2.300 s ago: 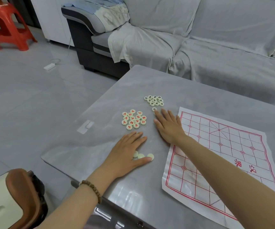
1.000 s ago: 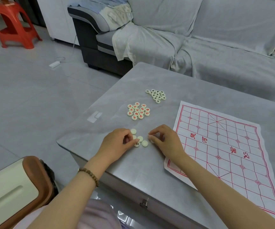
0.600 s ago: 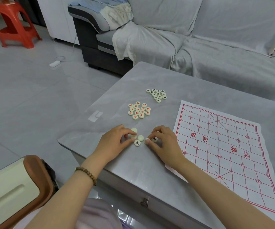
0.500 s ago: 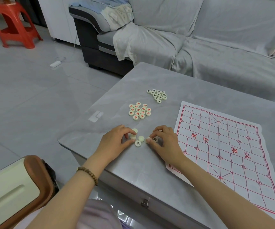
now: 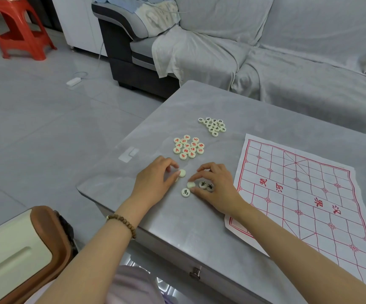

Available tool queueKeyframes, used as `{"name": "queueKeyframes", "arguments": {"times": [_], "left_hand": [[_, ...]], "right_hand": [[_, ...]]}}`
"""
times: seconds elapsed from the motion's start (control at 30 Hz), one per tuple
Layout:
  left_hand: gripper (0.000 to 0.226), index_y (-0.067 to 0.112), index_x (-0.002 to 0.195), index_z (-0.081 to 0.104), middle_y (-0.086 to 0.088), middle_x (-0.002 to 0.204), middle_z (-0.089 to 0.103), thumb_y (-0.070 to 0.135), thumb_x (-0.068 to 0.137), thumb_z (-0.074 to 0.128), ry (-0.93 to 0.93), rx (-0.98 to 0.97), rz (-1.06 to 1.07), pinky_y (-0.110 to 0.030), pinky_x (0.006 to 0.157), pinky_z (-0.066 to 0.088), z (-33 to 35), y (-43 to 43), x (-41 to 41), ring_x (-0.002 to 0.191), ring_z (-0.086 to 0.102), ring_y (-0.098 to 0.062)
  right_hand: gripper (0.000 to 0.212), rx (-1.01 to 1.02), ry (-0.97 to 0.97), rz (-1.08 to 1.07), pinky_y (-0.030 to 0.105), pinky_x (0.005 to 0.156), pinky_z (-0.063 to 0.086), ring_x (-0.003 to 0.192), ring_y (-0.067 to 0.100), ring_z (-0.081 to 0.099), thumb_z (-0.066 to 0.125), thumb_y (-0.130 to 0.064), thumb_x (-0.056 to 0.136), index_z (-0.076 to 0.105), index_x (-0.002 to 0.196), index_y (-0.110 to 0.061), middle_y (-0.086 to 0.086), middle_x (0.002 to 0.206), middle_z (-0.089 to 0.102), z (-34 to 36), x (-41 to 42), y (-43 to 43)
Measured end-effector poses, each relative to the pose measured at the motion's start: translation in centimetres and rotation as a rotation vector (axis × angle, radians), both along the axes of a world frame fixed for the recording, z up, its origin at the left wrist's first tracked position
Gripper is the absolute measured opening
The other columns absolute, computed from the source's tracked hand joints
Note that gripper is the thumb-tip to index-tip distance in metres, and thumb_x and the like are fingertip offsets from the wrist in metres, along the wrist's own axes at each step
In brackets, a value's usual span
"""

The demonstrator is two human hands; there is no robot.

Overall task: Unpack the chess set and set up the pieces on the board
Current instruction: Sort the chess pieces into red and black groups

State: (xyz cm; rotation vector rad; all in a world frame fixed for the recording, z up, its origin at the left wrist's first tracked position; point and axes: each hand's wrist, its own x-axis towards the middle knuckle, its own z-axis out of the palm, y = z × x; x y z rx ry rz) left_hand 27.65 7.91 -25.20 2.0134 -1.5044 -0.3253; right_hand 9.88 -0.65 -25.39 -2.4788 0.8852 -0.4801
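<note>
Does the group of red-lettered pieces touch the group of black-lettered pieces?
Apart. The head view shows bare grey table between the red-lettered group and the black-lettered group.

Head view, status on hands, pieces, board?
Left hand at blank cream round piece, grip unclear; right hand pinching second blank piece. Red-lined paper board bare; red-lettered pile, black-lettered pile beside it. Nothing blocking.
</note>
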Motion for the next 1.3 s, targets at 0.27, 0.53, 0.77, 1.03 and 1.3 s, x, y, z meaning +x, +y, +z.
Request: {"name": "queueKeyframes", "arguments": {"times": [0.27, 0.53, 0.77, 1.03, 1.3], "left_hand": [[0.022, 0.035, 0.108, 0.061, 0.013, 0.098, 0.048, 0.043, 0.088, 0.057, -0.017, 0.037, -0.051, -0.016, 0.061, 0.032, 0.2, -0.8, -0.4, 0.077, 0.044, -0.001], [0.018, 0.024, 0.093, 0.062, 0.009, 0.094, 0.052, 0.041, 0.090, 0.055, 0.038, 0.036, -0.008, -0.022, 0.064, 0.033, 0.1, -1.5, -0.1, 0.076, 0.044, -0.004], [0.021, 0.023, 0.107, 0.058, 0.008, 0.097, 0.051, 0.033, 0.090, 0.057, 0.093, 0.013, 0.023, -0.018, 0.071, 0.036, -0.2, -1.1, 0.3, 0.082, 0.047, -0.003], [0.037, 0.025, 0.119, 0.061, 0.008, 0.124, 0.055, 0.043, 0.096, 0.038, -0.204, 0.009, -0.092, -0.027, 0.092, 0.032, -0.1, 0.4, 0.5, 0.117, 0.043, -0.014], [0.062, 0.040, 0.135, 0.045, 0.011, 0.155, 0.016, 0.056, 0.089, 0.008, -0.351, 0.047, -0.269, -0.031, 0.111, 0.007, -0.6, 2.7, 0.0, 0.140, 0.007, -0.015]], "right_hand": [[0.012, 0.050, 0.010, -0.169, 0.024, 0.086, 0.027, 0.107, 0.011, 0.039, 0.061, -0.039, 0.086, 0.061, 0.086, -0.027, -0.006, 0.113, 0.051, -0.2, 1.2, -0.9], [0.021, 0.060, -0.094, -0.098, 0.022, 0.095, 0.035, 0.108, 0.004, 0.047, 0.051, -0.028, 0.094, 0.065, 0.110, -0.027, -0.009, 0.114, 0.057, 0.7, -1.2, 0.0], [0.035, -0.066, 0.069, 0.028, 0.018, 0.101, 0.026, 0.122, 0.007, 0.045, 0.043, -0.038, 0.096, 0.059, 0.125, -0.027, -0.009, 0.130, 0.055, 0.4, -3.8, 1.3], [0.060, -0.026, 0.285, 0.118, 0.024, 0.115, 0.000, 0.143, 0.004, 0.004, 0.012, -0.056, 0.090, 0.021, 0.145, -0.036, -0.017, 0.155, 0.012, 0.7, -3.9, 2.3], [0.068, 0.023, 0.329, 0.168, 0.023, 0.115, -0.006, 0.143, 0.001, -0.002, 0.006, -0.060, 0.087, 0.015, 0.148, -0.033, -0.015, 0.156, 0.008, 0.6, -3.9, 4.4]]}}
